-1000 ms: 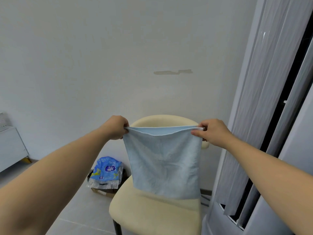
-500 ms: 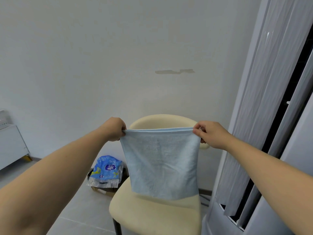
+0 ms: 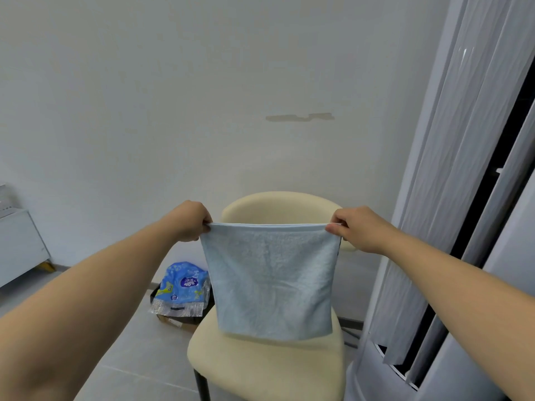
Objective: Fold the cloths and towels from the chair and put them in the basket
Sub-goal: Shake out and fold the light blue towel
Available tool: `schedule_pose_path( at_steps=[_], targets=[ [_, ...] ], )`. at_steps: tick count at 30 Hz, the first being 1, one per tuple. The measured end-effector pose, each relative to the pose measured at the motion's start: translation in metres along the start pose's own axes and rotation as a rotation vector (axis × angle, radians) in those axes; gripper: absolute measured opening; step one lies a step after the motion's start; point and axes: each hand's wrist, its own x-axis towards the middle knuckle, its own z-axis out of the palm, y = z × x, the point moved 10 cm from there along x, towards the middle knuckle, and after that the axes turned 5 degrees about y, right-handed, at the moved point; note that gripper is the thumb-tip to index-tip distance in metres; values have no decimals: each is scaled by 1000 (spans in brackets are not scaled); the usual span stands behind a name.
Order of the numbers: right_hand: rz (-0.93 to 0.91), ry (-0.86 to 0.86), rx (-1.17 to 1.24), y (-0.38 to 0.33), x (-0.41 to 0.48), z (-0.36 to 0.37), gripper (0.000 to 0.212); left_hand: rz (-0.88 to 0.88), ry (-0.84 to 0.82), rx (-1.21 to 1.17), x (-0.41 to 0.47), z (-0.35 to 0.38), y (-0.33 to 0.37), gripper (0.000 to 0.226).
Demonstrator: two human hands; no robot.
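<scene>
Head view: a light blue terry towel (image 3: 272, 282) is held up in front of a cream padded chair (image 3: 278, 205). A second ago its top edge sagged, with two layers gaping apart. That edge now runs straight and taut from hand to hand, the layers lie closed together, and the cloth hangs flatter. This suggests the towel is already doubled and squared, ready for its next fold. It is not yet stowed, and no basket can be made out in this view.

Both arms reach forward from the near corners of the scene, with the hands level and well apart at the height of the chair back. The left hand (image 3: 192, 222) pinches the top left corner, fingers curled and knuckles uppermost. The right hand (image 3: 356, 230) pinches the top right corner between thumb and forefinger. The towel's lower edge falls across the seat, though whether it touches cannot be told. A blue printed plastic bag (image 3: 182, 287) lies on the floor left of the chair.
</scene>
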Motion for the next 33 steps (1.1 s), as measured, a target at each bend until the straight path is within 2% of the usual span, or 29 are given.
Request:
schedule_pose_path(
  at_steps=[5,12,16,20,24,29,33],
  targets=[
    [25,-1,39,6,4,1,15,6,-21,-16,4,4,-1,20],
    [77,-26,-64,18,11,4,16,16,-44,-121,11,14,3,11],
    [186,-6,111,24,15,7,16,-34,-31,-267,21,21,0,6],
    [311,-28,330,35,23,24,12,-166,22,-480,34,30,-4,7],
    [380,117,439,49,37,24,12,-166,169,-448,44,21,-1,7],
    [235,338,355,42,34,-6,10,-102,362,-408,39,-6,4,6],
    [106,332,172,26,10,-4,17,12,453,-334,10,-13,7,9]
  ],
)
